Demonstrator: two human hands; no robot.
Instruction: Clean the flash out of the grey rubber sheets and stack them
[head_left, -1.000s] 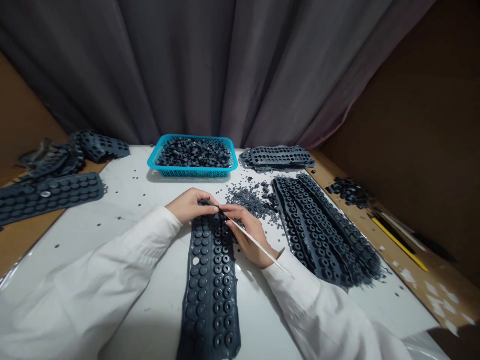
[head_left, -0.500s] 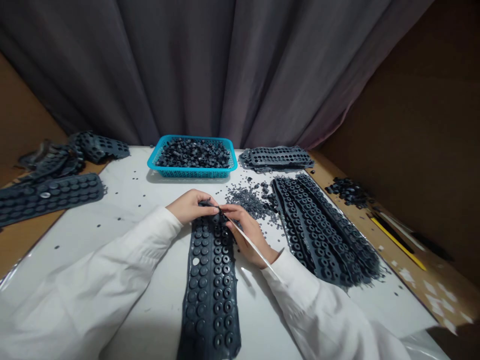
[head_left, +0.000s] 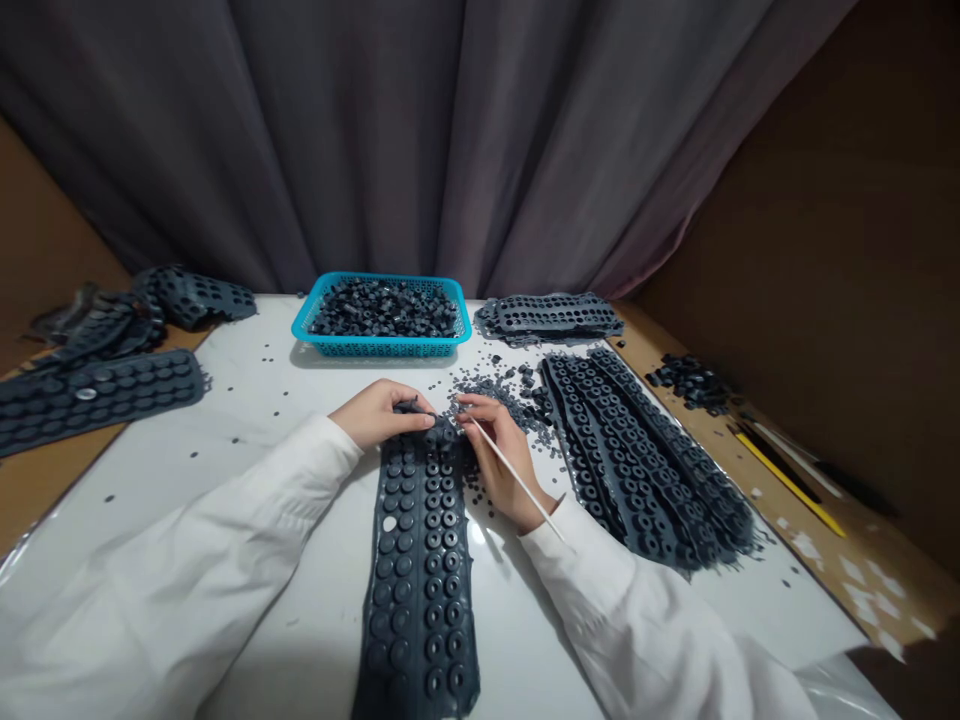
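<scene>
A dark grey moulded rubber sheet with rows of round raised parts runs lengthwise toward me, one white dot on its left half. My left hand is closed on the sheet's far end, thumb on top, and that end is bent up. Just right of it, my right hand is closed around a thin white stick, which slants back over the wrist. The fingertips of this hand are a little apart from the sheet. Whether a small piece is also pinched there, I cannot tell.
Behind stands a blue basket of small black parts. Loose grey discs lie beyond my right hand. Stacked rubber sheets lie to the right, punched sheets at the back, another sheet at the left. A yellow tool rests on the right edge.
My right hand has drawn slightly right, away from the sheet's far end, with the stick still in it. My left hand keeps its hold on the sheet.
</scene>
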